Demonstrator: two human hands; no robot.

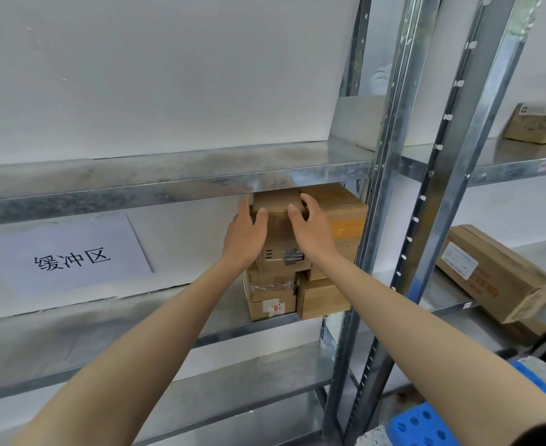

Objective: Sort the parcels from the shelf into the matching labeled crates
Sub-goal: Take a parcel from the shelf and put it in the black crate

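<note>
Head view: topmost cardboard parcel (276,220) sits on a stack of boxes (271,294) at the right end of the middle shelf (72,326), just under the shelf above. Left grip (245,231) curls round its left edge and right grip (310,231) round its right edge, both clasping it. Paper sign (62,255) stands far left against the wall

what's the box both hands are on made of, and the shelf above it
The top box, gripped by the left hand and right hand, looks like brown cardboard: matte, with glossy clear tape on its front. The shelf above it seems galvanised steel: grey, mottled sheen, folded front lip.
</note>
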